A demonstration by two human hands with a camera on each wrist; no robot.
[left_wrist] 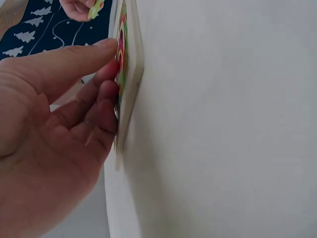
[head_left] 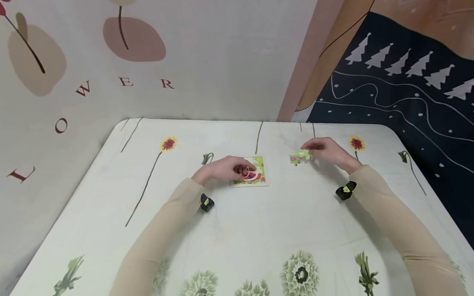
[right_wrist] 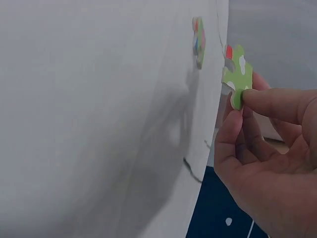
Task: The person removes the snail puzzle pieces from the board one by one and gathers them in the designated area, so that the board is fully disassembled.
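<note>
One lobed green jigsaw piece [right_wrist: 238,75] pinched by the right hand [head_left: 326,151]; at nine o'clock, left hand [head_left: 226,167], fingers bent onto square, pale-rimmed puzzle [head_left: 254,177], grip unclear.

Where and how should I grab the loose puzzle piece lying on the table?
I'd pinch the loose piece by opposite edges, coming from above and the near side: it seems to lie flat, leaving mainly its thin rim to catch, and the held piece is on its right in the head view.
</note>
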